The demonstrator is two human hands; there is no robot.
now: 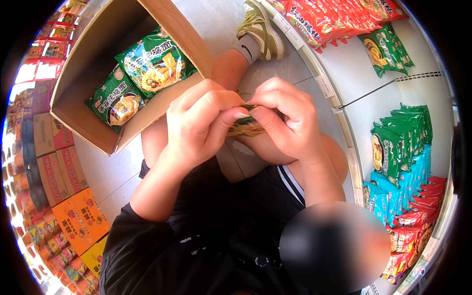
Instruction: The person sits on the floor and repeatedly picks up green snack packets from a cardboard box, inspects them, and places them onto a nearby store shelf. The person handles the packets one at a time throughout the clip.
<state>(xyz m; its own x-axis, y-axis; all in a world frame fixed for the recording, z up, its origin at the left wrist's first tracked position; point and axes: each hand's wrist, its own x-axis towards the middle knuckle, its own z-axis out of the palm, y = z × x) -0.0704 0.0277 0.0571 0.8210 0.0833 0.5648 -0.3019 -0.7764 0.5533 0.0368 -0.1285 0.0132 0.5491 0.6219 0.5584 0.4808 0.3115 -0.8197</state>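
Observation:
My left hand [201, 120] and my right hand [289, 116] come together above my bent legs. Their thumbs and forefingers pinch the edge of a green noodle packet [247, 127], whose lower part is mostly hidden behind the fingers. To the left, an open cardboard box [83, 40] leans by my knee, tilted. Inside lie green instant noodle packets, one [155, 66] overlapping another [120, 97].
On the right a white shelf [420, 88] carries red noodle packets [324, 22], a green packet [387, 49], and rows of green [391, 147], blue [387, 191] and red ones. Closed cartons [81, 217] and stacked goods line the left. My shoe [263, 31] rests on the tiled floor.

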